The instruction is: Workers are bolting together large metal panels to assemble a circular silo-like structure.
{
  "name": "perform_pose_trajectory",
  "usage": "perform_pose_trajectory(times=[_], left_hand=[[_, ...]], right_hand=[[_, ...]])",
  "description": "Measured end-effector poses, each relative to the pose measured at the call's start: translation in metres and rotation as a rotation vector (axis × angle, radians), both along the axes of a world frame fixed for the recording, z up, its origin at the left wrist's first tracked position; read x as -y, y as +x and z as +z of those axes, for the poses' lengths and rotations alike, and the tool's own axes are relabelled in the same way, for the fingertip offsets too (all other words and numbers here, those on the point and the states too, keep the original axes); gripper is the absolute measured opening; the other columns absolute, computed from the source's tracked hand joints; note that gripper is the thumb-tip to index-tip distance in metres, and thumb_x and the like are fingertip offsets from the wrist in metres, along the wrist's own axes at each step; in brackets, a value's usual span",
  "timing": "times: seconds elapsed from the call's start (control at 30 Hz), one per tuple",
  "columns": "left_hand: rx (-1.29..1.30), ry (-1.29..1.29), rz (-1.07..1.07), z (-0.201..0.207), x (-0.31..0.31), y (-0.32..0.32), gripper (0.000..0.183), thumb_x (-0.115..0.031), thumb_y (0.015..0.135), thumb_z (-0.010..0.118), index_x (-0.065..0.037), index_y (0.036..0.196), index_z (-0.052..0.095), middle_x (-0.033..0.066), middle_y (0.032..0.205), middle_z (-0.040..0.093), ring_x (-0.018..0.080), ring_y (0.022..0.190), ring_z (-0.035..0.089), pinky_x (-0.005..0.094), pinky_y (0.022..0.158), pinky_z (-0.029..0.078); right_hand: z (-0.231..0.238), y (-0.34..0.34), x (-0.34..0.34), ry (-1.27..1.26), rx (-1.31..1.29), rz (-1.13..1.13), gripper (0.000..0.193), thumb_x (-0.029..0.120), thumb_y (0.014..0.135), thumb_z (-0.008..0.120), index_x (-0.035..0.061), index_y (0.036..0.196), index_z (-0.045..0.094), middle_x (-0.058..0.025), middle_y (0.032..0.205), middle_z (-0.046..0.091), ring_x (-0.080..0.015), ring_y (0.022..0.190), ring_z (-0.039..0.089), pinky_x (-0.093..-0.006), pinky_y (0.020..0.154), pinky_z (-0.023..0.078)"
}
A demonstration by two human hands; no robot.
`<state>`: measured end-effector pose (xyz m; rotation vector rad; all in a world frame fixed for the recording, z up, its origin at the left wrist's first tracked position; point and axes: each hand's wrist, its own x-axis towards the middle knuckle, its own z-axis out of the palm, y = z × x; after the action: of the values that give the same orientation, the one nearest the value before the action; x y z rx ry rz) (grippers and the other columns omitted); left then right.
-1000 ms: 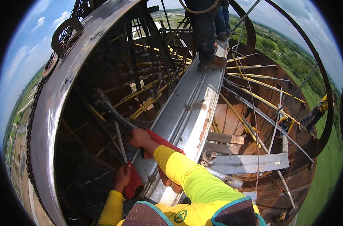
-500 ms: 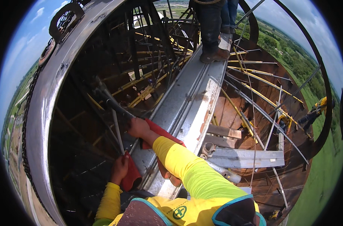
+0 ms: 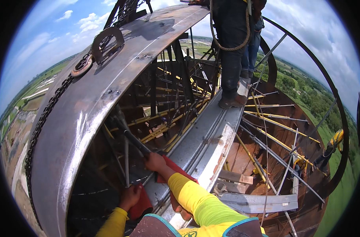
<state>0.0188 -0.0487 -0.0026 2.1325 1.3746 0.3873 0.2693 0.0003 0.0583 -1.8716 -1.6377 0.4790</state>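
Dark metal tube (image 3: 137,143) has the right hand (image 3: 156,162) curled round its end, likely for balance, near the silver metal walkway's (image 3: 203,136) left edge; left hand (image 3: 130,196), grip unclear.

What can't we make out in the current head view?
All in the head view:
- Left hand: palm, hidden by its own back.
- Right hand: palm, hidden likewise.
- Standing co-worker: head, cut off by top edge.
- Yellow-clad person at far right: hands, too small.
- Below curved plate: details, lost in shadow.
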Motion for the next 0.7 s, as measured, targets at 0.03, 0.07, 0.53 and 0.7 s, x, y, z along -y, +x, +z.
perform_pose_trajectory(times=[0.03,0.07,0.53,0.7], left_hand=[[0.0,0.002,0.0,-0.002,-0.001,-0.001,0.046,-0.044,0.106,0.054,-0.001,0.109,0.072,0.0303,0.109,0.071,0.0518,0.107,0.066,0.0539,0.09,0.053],[0.008,0.013,-0.007,-0.004,-0.002,-0.001,0.046,-0.044,0.106,0.054,-0.001,0.11,0.071,0.0301,0.109,0.071,0.0517,0.106,0.066,0.054,0.09,0.053],[0.054,0.014,-0.076,0.008,-0.002,0.003,0.04,-0.042,0.105,0.054,-0.006,0.117,0.067,0.0295,0.109,0.071,0.0515,0.106,0.066,0.056,0.089,0.054],[0.01,-0.014,-0.05,0.017,0.004,0.005,0.043,-0.043,0.106,0.053,-0.006,0.122,0.067,0.0294,0.113,0.071,0.051,0.11,0.065,0.055,0.092,0.053]], right_hand=[[-0.001,0.0,0.0,0.004,0.01,-0.01,0.041,0.043,0.098,0.062,0.0077,0.112,0.076,-0.0219,0.103,0.076,-0.0433,0.101,0.072,-0.0533,0.092,0.057],[-0.003,0.0,-0.001,0.007,0.018,-0.021,0.041,0.044,0.098,0.062,0.008,0.113,0.076,-0.0219,0.104,0.076,-0.043,0.102,0.072,-0.0529,0.092,0.057],[-0.024,0.005,-0.016,-0.014,0.036,-0.032,0.034,0.037,0.097,0.06,0.0103,0.107,0.077,-0.0218,0.104,0.075,-0.0413,0.099,0.073,-0.0532,0.088,0.058],[-0.028,0.006,-0.016,-0.015,0.037,-0.03,0.033,0.037,0.097,0.06,0.0109,0.107,0.077,-0.0228,0.104,0.075,-0.0414,0.099,0.073,-0.0536,0.089,0.058]])
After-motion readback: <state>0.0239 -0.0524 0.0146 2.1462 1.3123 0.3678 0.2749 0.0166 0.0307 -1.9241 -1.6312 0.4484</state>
